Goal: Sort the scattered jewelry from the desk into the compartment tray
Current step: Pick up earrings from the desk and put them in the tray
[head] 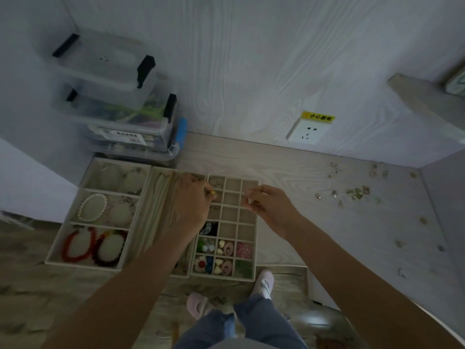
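Your left hand [192, 205] pinches something small and yellow over the compartment tray [249, 248]; your right hand [266, 205] pinches a pale piece above its empty cells, poised to drop. Farther right, scattered jewelry [352, 193] waits on the desk [302, 172].

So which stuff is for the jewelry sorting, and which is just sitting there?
For the job:
- grid compartment tray
- scattered jewelry on the desk
- left hand, pinching something small and yellow
- right hand, pinching something small and pale

Just lying about:
- stacked clear storage boxes
- wall socket
- bracelet tray, already holding the pearl bracelet
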The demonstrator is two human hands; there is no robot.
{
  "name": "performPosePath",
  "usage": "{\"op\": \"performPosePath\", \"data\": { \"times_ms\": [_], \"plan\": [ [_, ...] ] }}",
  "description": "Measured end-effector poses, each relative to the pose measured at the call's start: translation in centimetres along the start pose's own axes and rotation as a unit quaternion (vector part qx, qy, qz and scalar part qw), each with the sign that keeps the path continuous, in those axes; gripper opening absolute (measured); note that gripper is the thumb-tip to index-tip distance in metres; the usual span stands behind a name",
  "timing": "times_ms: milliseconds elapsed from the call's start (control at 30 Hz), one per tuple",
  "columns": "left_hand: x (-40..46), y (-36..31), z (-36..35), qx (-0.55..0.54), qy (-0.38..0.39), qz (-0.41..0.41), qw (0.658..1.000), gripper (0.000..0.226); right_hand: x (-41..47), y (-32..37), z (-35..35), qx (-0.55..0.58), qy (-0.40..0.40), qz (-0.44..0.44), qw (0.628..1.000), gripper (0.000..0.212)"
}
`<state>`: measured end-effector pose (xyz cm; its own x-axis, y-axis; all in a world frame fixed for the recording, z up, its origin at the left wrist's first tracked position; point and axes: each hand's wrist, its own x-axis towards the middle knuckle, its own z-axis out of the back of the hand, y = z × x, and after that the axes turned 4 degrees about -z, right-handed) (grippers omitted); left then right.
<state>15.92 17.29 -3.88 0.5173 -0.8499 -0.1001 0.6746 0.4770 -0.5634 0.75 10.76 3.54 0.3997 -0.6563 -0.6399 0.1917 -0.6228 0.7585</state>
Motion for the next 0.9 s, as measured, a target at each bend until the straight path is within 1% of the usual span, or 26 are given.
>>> {"op": "performPosePath", "data": {
  "times_ms": [100,167,233,333,433,600,700,767,900],
  "plan": [
    [-0.2,-0.4,0.2,0.1,-0.028,-0.052,0.993,0.018,0.0,0.0,0.4,0.013,0.003,-0.005,1.0,0.021],
    [-0.2,-0.7,0.5,0.182,-0.035,-0.083,0.979,0.022,0.0,-0.1,0.7,0.013,0.004,-0.007,1.0,0.017],
    [-0.1,-1.2,0.9,0.258,-0.024,-0.104,0.96,0.023,0.0,0.0,0.9,0.008,0.004,-0.011,1.0,0.012],
    [0.0,-1.8,1.3,0.315,-0.007,-0.106,0.943,0.017,-0.2,0.0,1.1,0.009,0.006,-0.014,1.0,0.008],
    [0.0,-2.7,1.5,0.34,0.012,-0.102,0.935,0.011,-0.1,0.0,1.3,0.003,-0.001,-0.016,1.0,0.008],
    [0.4,-3.4,1.6,0.353,0.039,-0.089,0.931,0.015,0.1,0.0,1.9,-0.026,-0.008,-0.019,0.999,0.006],
    [0.4,-3.7,1.6,0.362,0.056,-0.103,0.925,0.013,0.2,0.2,2.2,-0.009,-0.006,-0.026,1.0,0.017],
    [0.5,-3.8,1.7,0.362,0.056,-0.112,0.924,0.014,0.1,0.4,2.2,-0.008,-0.008,-0.027,1.0,0.016],
    [0.7,-3.2,1.5,0.352,0.057,-0.107,0.928,0.015,-0.3,0.6,2.3,-0.073,-0.01,-0.027,0.997,0.01]
  ]
}}
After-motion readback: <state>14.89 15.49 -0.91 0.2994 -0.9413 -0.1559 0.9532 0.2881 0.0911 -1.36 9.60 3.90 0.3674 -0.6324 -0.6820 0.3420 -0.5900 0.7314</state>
